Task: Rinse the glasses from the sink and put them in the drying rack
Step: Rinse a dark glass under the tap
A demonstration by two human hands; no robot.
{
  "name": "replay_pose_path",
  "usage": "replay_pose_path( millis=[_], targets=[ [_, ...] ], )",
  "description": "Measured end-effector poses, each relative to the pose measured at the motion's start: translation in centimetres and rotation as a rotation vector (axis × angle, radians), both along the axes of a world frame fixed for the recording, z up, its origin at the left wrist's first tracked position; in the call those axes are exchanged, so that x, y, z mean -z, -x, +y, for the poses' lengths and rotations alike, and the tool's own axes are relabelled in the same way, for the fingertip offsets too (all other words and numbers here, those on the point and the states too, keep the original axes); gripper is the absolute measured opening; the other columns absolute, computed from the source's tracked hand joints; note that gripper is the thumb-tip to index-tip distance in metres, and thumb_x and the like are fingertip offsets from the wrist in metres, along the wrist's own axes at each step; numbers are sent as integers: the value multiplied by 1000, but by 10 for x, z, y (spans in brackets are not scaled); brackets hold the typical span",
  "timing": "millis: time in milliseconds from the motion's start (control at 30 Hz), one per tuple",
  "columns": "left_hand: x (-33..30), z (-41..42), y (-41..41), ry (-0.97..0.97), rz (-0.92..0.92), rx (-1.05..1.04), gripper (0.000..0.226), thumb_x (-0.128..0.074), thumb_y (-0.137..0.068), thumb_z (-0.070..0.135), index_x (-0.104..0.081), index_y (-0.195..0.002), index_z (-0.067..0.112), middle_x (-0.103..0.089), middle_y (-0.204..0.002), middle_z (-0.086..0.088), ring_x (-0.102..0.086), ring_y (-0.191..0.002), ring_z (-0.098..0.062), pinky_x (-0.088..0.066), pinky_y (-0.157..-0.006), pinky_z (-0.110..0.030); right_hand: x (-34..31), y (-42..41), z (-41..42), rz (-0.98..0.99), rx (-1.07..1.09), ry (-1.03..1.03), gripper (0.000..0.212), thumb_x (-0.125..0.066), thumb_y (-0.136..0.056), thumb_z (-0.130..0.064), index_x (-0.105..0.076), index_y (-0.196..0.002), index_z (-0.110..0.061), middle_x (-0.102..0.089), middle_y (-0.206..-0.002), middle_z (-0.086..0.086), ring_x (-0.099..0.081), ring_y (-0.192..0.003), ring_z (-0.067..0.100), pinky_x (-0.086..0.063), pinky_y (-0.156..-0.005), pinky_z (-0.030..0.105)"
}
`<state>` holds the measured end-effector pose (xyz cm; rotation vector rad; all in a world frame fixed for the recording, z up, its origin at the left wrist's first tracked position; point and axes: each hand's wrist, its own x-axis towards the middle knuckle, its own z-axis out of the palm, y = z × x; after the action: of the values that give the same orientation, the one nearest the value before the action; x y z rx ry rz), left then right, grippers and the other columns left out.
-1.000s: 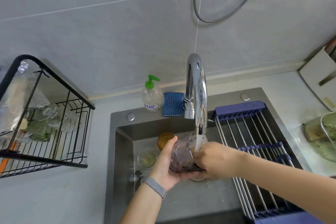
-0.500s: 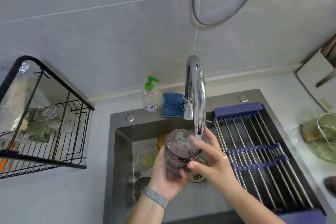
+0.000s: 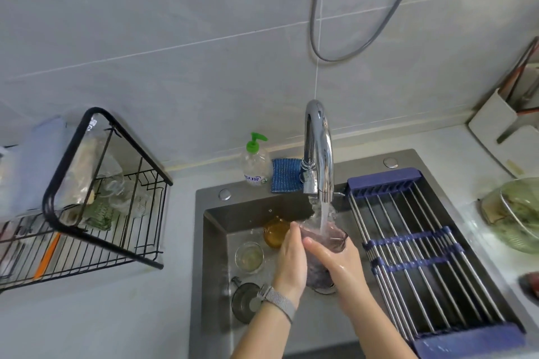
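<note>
- Purple-tinted glass sits just below the middle of the frame, clasped from both sides: the left hand wraps its near-left wall and the right hand curls round its right wall, so each hand's grip is closed on the same tumbler.
- Both hands look placed to steady the glass under the running water, which falls from the chrome tap straight into its mouth; two hands likely keep a wet, slick wall from slipping.
- Its mouth faces up and slightly away, toward the top of the frame, and its long axis runs near upright with the base toward the bottom of the frame, hidden between the palms.
- This glass is held above the sink, clear of the basin floor as far as I can judge.
- Further left in the basin stand an amber glass and, below it in the frame, a clear glass, both mouth up and apparently waiting their turn; a dark round piece lies lower still, what it is I cannot tell.
- A soap bottle and blue sponge rest on the sink's back rim.
- A roll-up rack of steel rods spans the right half of the sink.
- At the left of the frame, on the bench, the black wire drying rack already holds some glassware, so the rinsed tumbler probably goes there.
</note>
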<state>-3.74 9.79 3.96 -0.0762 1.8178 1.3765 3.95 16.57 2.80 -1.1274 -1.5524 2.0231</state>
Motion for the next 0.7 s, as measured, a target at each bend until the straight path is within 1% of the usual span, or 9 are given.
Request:
replay_pose_path(
  millis=[33, 100, 200, 267, 367, 433, 533, 633, 700],
  targets=[
    [3, 1, 2, 4, -74, -25, 72, -24, -94, 70, -56, -136, 21, -55, -141, -5, -51, -131, -25, -37, -113, -48, -3, 0, -3, 9, 25, 41, 48, -90, -66, -27, -68, -107, -17, -75, -101, 4, -72, -93, 18, -58, -75, 22],
    [-3, 1, 1, 21, -167, -89, 65, -26, -99, 61, -63, -127, 15, -59, -135, -11, -55, -124, -29, -38, -112, -49, -6, -1, -9, 19, 49, 123, 34, -79, -77, -19, -68, -109, -12, -75, -102, 8, -73, -91, 22, -59, -76, 28],
    [-18, 3, -18, 9, 55, 26, 51, -24, -106, 43, -46, -143, 16, -45, -142, 7, -42, -137, -20, -26, -116, -30, -9, -4, -9, 12, 116, 249, 34, -76, -80, -26, -70, -108, -8, -76, -97, 13, -74, -88, 28, -60, -71, 33],
    [-17, 3, -24, 47, 147, 73, 50, -21, -107, 38, -34, -149, 17, -38, -150, 5, -34, -142, -16, -21, -113, -23, -13, -7, -9, 22, 119, 260, 37, -77, -77, -33, -71, -105, -8, -76, -95, 13, -74, -86, 26, -61, -68, 33],
    [-8, 5, -10, 83, -32, 4, 59, -17, -105, 47, -46, -142, 12, -46, -146, -6, -42, -137, -27, -28, -118, -41, -13, -7, -12, -3, 72, 245, 63, -81, -62, -40, -67, -115, -8, -75, -105, 11, -73, -93, 24, -59, -85, 42],
    [-16, 6, -8, 72, 0, 23, 57, -16, -105, 48, -51, -135, 14, -51, -139, -7, -43, -137, -27, -31, -116, -40, -14, -8, -12, 12, 70, 291, 63, -79, -64, -42, -67, -116, -9, -75, -105, 10, -73, -96, 25, -57, -89, 43],
    [-26, 10, -16, 75, 97, 84, 56, -18, -105, 45, -41, -146, 15, -43, -148, -1, -37, -141, -21, -25, -116, -32, -18, -6, -5, 33, 110, 341, 61, -77, -64, -44, -68, -113, -9, -76, -101, 10, -74, -93, 26, -59, -83, 41],
    [-17, 12, -3, 57, -56, -21, 58, -18, -106, 45, -49, -141, 10, -50, -144, -11, -47, -133, -27, -33, -115, -40, -26, 1, -2, 37, 52, 257, 63, -80, -58, -41, -68, -112, -11, -76, -99, 7, -74, -91, 21, -60, -76, 34],
    [-18, 13, -3, 53, 18, -27, 58, -17, -105, 45, -49, -140, 12, -51, -144, -10, -47, -132, -26, -33, -115, -43, -26, 4, 1, 37, 46, 239, 66, -80, -56, -44, -69, -112, -11, -76, -100, 7, -74, -92, 22, -59, -79, 36]
  ],
)
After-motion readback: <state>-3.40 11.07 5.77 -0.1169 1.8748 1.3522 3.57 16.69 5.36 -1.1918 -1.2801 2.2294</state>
